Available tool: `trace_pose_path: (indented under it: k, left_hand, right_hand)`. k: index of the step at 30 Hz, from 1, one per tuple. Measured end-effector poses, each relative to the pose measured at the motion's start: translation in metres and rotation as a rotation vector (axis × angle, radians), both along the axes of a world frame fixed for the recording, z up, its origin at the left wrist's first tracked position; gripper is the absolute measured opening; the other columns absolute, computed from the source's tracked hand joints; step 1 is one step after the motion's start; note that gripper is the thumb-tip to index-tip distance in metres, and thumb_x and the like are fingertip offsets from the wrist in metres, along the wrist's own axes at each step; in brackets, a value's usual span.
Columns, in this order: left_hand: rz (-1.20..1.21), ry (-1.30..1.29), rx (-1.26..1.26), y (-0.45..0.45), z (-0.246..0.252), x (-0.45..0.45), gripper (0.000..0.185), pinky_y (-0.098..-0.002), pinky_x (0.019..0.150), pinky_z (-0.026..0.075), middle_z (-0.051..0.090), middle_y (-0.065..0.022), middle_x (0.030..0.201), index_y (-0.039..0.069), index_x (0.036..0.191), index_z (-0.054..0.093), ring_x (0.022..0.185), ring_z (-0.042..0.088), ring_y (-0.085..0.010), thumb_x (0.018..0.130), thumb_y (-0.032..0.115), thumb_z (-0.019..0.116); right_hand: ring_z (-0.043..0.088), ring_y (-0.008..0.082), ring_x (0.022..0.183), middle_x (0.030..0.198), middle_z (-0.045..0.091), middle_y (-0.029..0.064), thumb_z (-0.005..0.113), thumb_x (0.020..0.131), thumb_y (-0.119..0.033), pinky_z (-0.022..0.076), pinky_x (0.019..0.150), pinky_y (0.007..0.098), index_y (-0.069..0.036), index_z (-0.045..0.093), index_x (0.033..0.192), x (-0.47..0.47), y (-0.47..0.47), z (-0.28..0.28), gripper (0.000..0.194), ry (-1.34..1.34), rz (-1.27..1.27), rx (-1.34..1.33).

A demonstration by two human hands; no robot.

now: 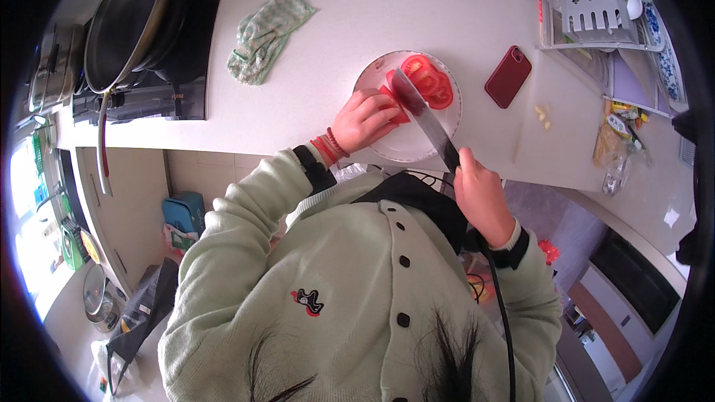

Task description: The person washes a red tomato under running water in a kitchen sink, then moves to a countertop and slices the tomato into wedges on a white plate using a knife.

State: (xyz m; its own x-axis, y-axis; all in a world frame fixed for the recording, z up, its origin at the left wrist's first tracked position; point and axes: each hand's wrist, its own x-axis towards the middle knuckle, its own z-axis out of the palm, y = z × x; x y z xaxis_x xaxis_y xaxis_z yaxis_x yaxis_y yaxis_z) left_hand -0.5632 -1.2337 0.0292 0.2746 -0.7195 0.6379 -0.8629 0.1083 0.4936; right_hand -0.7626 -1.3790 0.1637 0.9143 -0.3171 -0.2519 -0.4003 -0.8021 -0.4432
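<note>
A white plate with a patterned rim [411,151] lies on the counter before me. Bent fingers of my left hand [366,119] hold a piece of red tomato [400,114] on the plate's left part. My right hand [484,195] grips the black handle of a kitchen knife [430,123]. Its wide blade slants up and left over the plate, against the tomato beside my left fingertips. Cut tomato slices [429,82] overlap one another on the plate, to the right of the blade. The blade hides part of the tomato.
A green checked cloth [265,39] lies left of the plate; a red phone [508,77] and small pale pieces [542,115] lie right. At the far left a frying pan [127,22] stands on the black stove [190,84]. A utensil rack [595,5] fills the back right corner.
</note>
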Motion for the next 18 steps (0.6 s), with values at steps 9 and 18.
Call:
trace_pose_path:
  k: [9,18]
  left_hand:
    - [-0.015,0.067,-0.007,0.001,-0.002,-0.002,0.038,-0.0396,0.081,0.050,0.058,-0.0120,0.104,0.004,0.103,0.065,0.096,0.057,-0.0311,0.067,0.006,0.076]
    - [-0.006,0.069,-0.016,-0.001,-0.001,0.000,0.035,-0.0398,0.081,0.050,0.057,-0.0121,0.102,0.003,0.098,0.064,0.095,0.057,-0.0310,0.065,0.006,0.077]
  right_hand:
    - [0.059,0.0436,0.068,0.082,0.059,0.0219,0.051,0.082,-0.001,0.0471,0.055,0.0488,-0.001,0.044,0.103,-0.013,0.012,0.031,0.022,0.070,-0.035,-0.001]
    - [0.057,0.0441,0.069,0.081,0.058,0.0231,0.050,0.085,-0.002,0.0451,0.056,0.0501,0.001,0.045,0.105,-0.030,0.010,0.049,0.021,0.169,-0.019,0.009]
